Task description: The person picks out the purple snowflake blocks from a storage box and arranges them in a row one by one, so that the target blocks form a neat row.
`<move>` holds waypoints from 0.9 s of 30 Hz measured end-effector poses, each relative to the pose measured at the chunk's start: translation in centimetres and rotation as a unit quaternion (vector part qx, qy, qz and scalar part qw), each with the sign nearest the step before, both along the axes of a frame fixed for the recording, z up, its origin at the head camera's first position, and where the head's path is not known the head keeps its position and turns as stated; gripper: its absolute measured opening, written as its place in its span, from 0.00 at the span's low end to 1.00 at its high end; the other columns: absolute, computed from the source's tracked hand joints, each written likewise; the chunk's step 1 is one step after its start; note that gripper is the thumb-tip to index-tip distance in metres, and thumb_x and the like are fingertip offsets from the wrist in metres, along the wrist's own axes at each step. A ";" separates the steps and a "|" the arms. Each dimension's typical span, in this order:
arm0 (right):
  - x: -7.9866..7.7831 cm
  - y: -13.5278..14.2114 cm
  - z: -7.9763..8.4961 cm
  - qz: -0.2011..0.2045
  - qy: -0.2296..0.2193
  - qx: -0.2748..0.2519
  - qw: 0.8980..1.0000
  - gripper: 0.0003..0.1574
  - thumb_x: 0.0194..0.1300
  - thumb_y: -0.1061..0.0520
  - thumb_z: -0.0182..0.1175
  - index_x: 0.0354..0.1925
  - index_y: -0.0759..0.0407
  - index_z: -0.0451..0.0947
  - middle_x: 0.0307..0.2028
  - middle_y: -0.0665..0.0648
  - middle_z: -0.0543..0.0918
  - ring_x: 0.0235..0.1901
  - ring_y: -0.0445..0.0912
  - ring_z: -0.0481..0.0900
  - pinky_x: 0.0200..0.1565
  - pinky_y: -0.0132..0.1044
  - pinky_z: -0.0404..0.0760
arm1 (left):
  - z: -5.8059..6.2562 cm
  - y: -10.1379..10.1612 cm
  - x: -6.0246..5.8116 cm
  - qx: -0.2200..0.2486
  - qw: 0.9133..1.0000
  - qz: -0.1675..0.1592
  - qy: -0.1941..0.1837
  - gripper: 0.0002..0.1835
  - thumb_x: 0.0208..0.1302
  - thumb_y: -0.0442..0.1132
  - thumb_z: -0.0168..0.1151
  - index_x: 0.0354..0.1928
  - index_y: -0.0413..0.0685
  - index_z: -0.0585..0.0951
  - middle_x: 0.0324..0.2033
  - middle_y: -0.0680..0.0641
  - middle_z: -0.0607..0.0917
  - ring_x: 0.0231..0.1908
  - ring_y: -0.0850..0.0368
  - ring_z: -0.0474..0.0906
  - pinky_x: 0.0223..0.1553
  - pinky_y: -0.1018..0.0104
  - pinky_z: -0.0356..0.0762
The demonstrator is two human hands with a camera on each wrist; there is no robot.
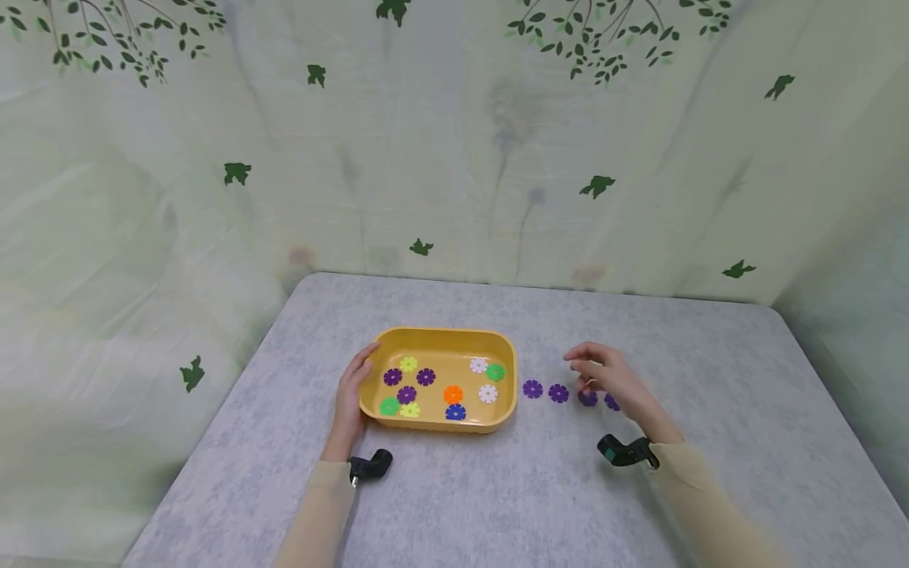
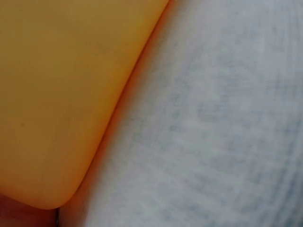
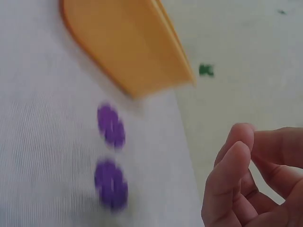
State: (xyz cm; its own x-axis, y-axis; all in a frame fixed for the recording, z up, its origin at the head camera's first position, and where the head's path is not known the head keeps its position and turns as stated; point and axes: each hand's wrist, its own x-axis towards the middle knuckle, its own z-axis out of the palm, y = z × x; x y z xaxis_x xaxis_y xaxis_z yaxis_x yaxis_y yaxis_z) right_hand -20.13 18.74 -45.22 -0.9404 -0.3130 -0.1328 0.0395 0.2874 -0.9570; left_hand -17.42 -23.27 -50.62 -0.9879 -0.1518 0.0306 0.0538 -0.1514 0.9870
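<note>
My left hand (image 1: 348,402) holds the left side of a yellow plastic tray (image 1: 440,335), fingertips at its rim; the thumb is hidden. Inside lie several notched flower-shaped discs, among them a purple disc (image 1: 426,377), an orange disc (image 1: 453,394), a blue disc (image 1: 455,412) and a white disc (image 1: 488,394). Right of the tray, several purple discs (image 1: 533,389) form a row on the table. Above that row hovers my right hand (image 1: 611,379), fingers loosely bent, with nothing visible between them. In the right wrist view, two purple discs (image 3: 111,185) lie left of the fingers (image 3: 232,175).
The grey table (image 1: 440,497) reaches back to a pale curtain (image 1: 440,158) printed with leaves. A black wrist camera (image 1: 371,465) sits on the left wrist, and another camera (image 1: 625,451) on the right.
</note>
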 end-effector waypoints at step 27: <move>-2.6 -18.5 1.0 0.155 -0.098 -0.040 0.982 0.20 0.72 0.58 0.51 0.56 0.70 0.72 0.52 0.69 0.76 0.42 0.62 0.79 0.44 0.43 0.82 | -0.1 -0.2 -0.1 0.001 1.000 -0.007 -0.005 0.22 0.77 0.40 0.40 0.68 0.43 0.67 0.68 0.49 0.65 0.69 0.59 0.55 0.69 0.67 0.50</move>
